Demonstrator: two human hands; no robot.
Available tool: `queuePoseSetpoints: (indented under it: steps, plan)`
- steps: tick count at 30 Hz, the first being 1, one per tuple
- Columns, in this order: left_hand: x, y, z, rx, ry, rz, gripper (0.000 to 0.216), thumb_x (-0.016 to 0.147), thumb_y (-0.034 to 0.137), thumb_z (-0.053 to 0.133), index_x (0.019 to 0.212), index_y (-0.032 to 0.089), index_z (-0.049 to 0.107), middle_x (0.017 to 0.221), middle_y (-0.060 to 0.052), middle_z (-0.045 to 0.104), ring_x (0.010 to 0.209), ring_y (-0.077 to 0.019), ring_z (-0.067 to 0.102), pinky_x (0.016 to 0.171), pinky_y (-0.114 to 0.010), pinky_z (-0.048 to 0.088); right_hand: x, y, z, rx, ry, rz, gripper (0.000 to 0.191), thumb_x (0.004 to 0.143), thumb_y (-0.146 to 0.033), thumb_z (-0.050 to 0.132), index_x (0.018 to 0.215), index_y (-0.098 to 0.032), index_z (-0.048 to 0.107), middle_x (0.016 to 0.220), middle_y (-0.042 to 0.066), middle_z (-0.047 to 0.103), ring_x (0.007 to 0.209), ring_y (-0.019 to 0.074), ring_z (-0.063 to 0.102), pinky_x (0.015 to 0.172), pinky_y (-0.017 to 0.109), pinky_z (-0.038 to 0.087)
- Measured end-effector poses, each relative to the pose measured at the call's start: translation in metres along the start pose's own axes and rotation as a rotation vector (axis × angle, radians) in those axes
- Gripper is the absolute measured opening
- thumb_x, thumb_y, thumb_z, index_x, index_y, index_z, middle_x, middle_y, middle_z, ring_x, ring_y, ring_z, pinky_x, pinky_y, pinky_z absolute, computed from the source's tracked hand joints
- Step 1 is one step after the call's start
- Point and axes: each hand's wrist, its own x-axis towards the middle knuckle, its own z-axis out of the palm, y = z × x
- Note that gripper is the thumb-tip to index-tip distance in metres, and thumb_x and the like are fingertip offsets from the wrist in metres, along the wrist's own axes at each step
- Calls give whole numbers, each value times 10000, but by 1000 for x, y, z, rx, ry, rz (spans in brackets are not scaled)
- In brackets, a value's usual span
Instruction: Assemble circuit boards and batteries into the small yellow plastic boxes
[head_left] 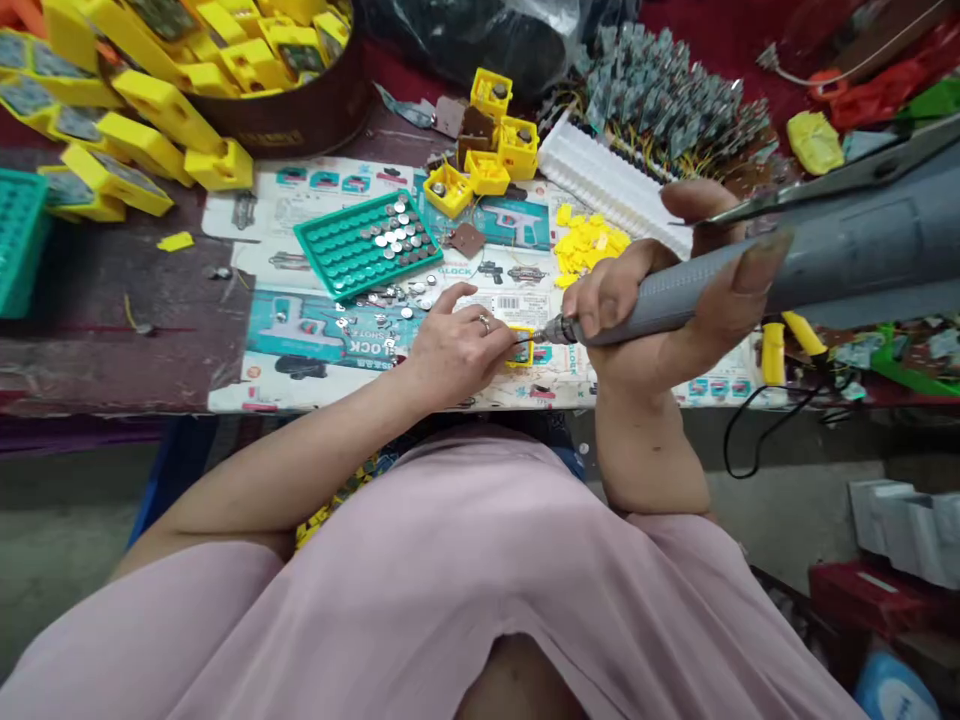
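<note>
My right hand (660, 290) is wrapped round a grey electric screwdriver (697, 290), held slantwise with its tip pointing left and down. That tip meets a small yellow plastic case (529, 348) lying on the printed cardboard. At the case's left side my left hand (461, 345), with a ring on one finger, pinches the case with thumb and fingertips; part of the case is hidden behind them. Beyond my left hand sits a teal tray (322, 250) with round button cells (397, 235) in its right part. More cells and small metal bits lie loose below the tray.
A brown tub (300, 115) heaped with yellow cases stands at the back left. Yellow housings (487, 170) cluster behind the tray. Small yellow pieces (589, 245) lie heaped near my right hand, by a white foam block (600, 165) and wired circuit boards (667, 95). A black cable (739, 440) overhangs the front edge.
</note>
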Motion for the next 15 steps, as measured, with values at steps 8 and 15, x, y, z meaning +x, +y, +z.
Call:
queuePoseSetpoints:
  steps: [8,15]
  plan:
    - [-2,-1,1,105,94,66,244,999,259,505,859,195,695,693,25,728,693,-135,645,955,-403,503,-1,-2,-2,-108,0,-19,681,876,-850,153,1271,-356,406,528,-70,301,384,147,367,471,346,400]
    - [-2,-1,1,60,120,68,215,986,273,533,898,186,708,686,12,726,699,-147,653,948,-415,498,-3,-1,2,-78,3,-34,658,895,-841,153,1268,-377,434,520,-84,335,382,121,379,481,319,446]
